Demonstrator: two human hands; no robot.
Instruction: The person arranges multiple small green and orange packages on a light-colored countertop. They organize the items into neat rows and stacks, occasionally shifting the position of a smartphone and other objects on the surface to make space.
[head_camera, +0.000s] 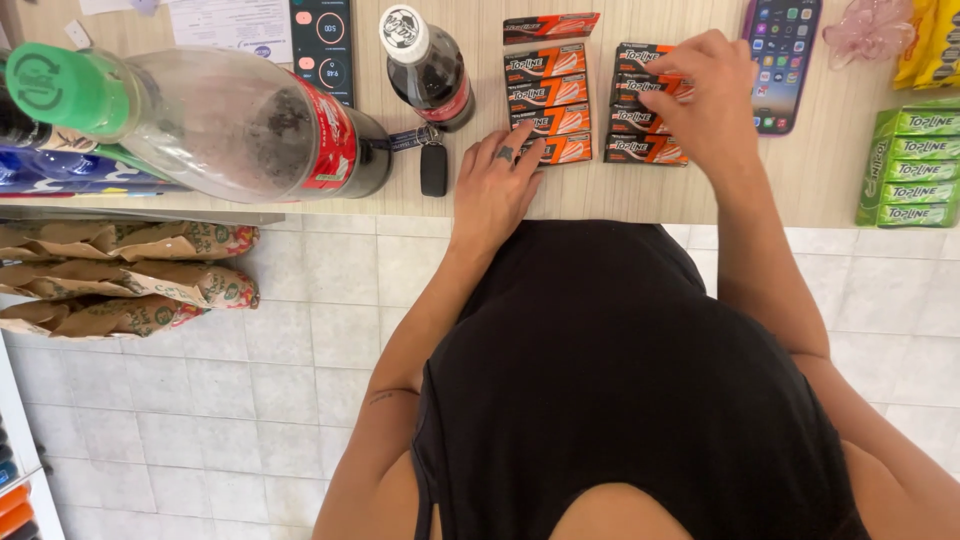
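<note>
Here the left hand (497, 185) lies flat, fingers spread, steadying the left column of orange gum packs (548, 105) near the table's (600, 195) front edge; the right hand's (705, 95) fingers pinch a pack in the right column (640, 148).

I count nine orange packs (560, 92) on the counter (780, 180): five in the left column, four in the right, under my right hand (712, 95). My left hand (495, 185) touches the lowest of the five. Near the counter's right edge lie four green packs (915, 165). There are two cola bottles, a big one (250, 125) lying down and a small one (430, 70) upright. I see one phone (783, 60), one key fob (433, 165) and three paper bags (120, 280) below the counter's left end.
</note>
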